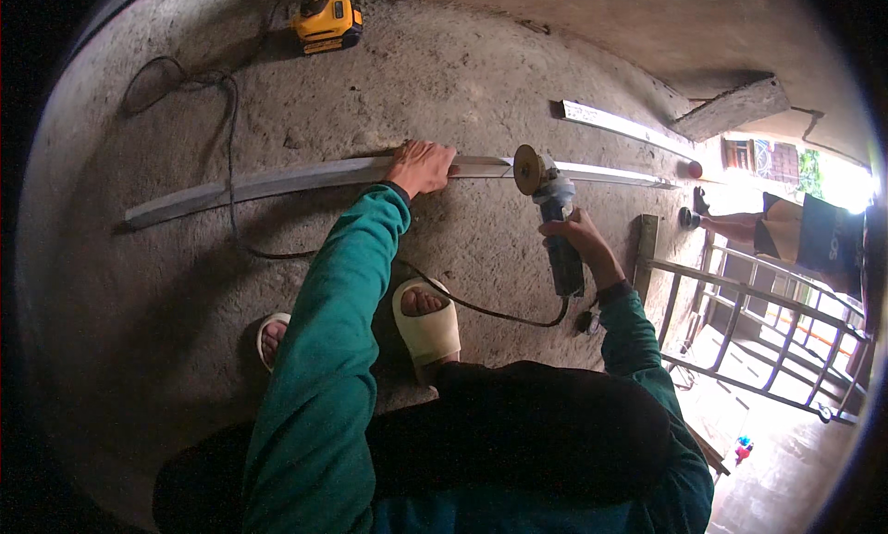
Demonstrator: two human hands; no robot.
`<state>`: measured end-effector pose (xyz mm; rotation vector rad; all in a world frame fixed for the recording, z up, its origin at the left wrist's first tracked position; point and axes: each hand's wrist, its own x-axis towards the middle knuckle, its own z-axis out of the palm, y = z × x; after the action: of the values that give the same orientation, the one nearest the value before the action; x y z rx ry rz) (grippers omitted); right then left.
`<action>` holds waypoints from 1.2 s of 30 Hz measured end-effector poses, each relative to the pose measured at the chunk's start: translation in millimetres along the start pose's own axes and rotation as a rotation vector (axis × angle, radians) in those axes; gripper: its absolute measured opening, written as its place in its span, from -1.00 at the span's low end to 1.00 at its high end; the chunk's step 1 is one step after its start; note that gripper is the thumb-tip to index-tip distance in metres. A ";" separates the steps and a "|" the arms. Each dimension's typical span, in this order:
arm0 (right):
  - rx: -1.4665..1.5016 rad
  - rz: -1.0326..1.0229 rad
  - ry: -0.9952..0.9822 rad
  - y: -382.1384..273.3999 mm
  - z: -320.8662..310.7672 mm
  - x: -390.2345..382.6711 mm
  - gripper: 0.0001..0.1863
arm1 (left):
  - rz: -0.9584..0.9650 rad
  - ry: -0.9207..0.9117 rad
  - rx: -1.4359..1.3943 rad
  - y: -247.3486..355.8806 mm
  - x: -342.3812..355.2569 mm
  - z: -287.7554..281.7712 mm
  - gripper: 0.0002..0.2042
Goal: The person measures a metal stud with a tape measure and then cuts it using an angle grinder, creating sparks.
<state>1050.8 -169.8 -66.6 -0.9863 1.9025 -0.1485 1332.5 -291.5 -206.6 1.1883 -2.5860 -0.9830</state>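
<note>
A long pale metal bar (305, 179) lies across the concrete floor in front of me. My left hand (422, 167) is closed over the bar near its middle, gripping it from above. In my right hand (583, 239) is an angle grinder (562, 256), its body upright in the picture with the fingers wrapped round it. The grinder's round brown disc (529, 169) stands at the bar, to the right of my left hand. Whether the disc touches the metal I cannot tell. From the grinder's lower end a dark cord (490, 310) runs leftward, passing over the bar's left part.
A second metal bar (620, 127) lies farther right, near a rough block (735, 106). A yellow and black cordless tool (326, 23) stands at the far left. On the right are metal scaffold frames (740, 303) and another person (786, 230). My sandalled feet (427, 326) are close to the cord.
</note>
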 end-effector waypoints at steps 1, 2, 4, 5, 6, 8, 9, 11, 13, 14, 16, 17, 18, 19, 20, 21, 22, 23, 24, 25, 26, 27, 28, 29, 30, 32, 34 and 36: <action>0.008 0.015 0.013 -1.9 1.4 0.3 -0.71 | 0.007 0.019 0.002 -1.4 -0.5 1.2 -0.80; 0.017 0.030 0.026 -3.3 2.6 1.0 -0.71 | 0.015 0.038 0.004 -2.8 -1.1 2.3 -0.80; 0.033 0.032 0.012 1.9 2.5 5.4 -0.71 | 0.011 0.050 0.012 -3.0 -2.0 2.8 -0.80; 0.051 0.035 0.001 5.1 1.3 7.3 -0.71 | 0.012 0.061 0.019 -1.7 -2.2 2.1 -0.80; 0.051 0.036 0.001 8.1 -0.7 9.1 -0.71 | 0.012 0.061 0.018 -0.1 -1.7 1.1 -0.80; 0.049 0.041 -0.005 9.3 -2.4 9.7 -0.68 | -0.033 -0.005 0.055 6.8 -2.9 -7.3 -0.69; 0.048 0.041 -0.004 10.0 -2.8 9.6 -0.68 | -0.032 -0.005 0.054 7.2 -1.7 -6.7 -0.69; 0.071 0.027 -0.013 4.9 0.4 8.8 -0.69 | -0.058 -0.022 0.045 3.9 -2.2 -4.8 -0.69; 0.087 -0.027 -0.005 13.2 1.5 12.2 -0.69 | -0.054 -0.011 0.050 3.4 -2.7 -2.4 -0.69; 0.103 -0.078 0.006 17.5 -0.1 13.5 -0.69 | -0.045 -0.001 0.054 4.2 -2.3 -1.5 -0.68; 0.075 -0.014 -0.026 19.6 -5.7 17.3 -0.70 | -0.048 0.011 0.044 4.8 -2.0 0.6 -0.68; 0.048 0.051 -0.058 18.8 -6.7 18.5 -0.70 | -0.051 0.021 0.034 5.0 -2.0 1.3 -0.68; 0.046 0.050 -0.059 18.7 -6.7 19.0 -0.70 | -0.053 0.022 0.033 4.5 -0.4 2.1 -0.68; 0.050 -0.016 -0.047 14.9 -3.6 18.6 -0.71 | -0.053 -0.021 0.022 2.2 0.7 2.3 -0.72; 0.055 -0.083 -0.036 11.2 -0.2 18.0 -0.72 | -0.053 -0.065 0.010 0.1 1.0 2.8 -0.76; 0.053 -0.086 -0.042 8.8 5.3 15.7 -0.72 | -0.060 -0.064 0.010 -1.6 0.1 4.0 -0.76; 0.149 -0.131 0.015 5.3 10.7 10.0 -0.73 | -0.057 -0.078 0.008 -0.1 -0.2 2.1 -0.75; 0.245 -0.176 0.071 2.9 13.5 7.7 -0.73 | -0.056 -0.092 0.006 1.0 -0.6 -0.1 -0.74; 0.242 -0.178 0.069 5.9 10.2 10.9 -0.73 | -0.059 -0.089 0.005 0.3 0.1 1.2 -0.74; 0.146 -0.106 0.024 7.0 5.4 12.4 -0.74 | -0.048 -0.078 0.002 0.9 0.0 1.6 -0.73; 0.050 -0.034 -0.021 8.3 2.5 14.1 -0.75 | -0.037 -0.067 -0.001 1.0 0.0 1.9 -0.71; 0.046 -0.036 -0.023 10.0 0.5 15.5 -0.75 | -0.041 -0.065 -0.002 1.1 -1.1 2.5 -0.71; 0.056 -0.048 -0.029 3.9 1.8 11.5 -0.75 | -0.053 -0.041 -0.019 5.8 -6.2 -2.5 -0.70; 0.066 -0.059 -0.035 1.1 2.5 9.2 -0.74 | -0.064 -0.018 -0.036 9.4 -8.3 -5.1 -0.69; 0.065 -0.056 -0.035 2.7 2.2 9.5 -0.74 | -0.064 -0.019 -0.039 11.9 -5.2 -4.3 -0.69; 0.071 -0.076 -0.003 -0.6 3.3 12.4 -0.76 | -0.066 -0.147 -0.034 9.9 -1.5 -8.9 -0.67; 0.065 -0.095 0.005 -4.5 5.3 12.3 -0.77 | -0.069 -0.091 -0.028 -2.5 2.8 17.0 -0.66; 0.014 -0.096 0.213 -2.0 11.6 9.1 -0.74 | -0.020 0.239 0.032 -15.8 1.8 42.2 -0.71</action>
<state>1059.1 -174.0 -78.2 -1.0882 2.0434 -0.3341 1325.8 -278.9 -249.3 1.2564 -2.4154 -0.7539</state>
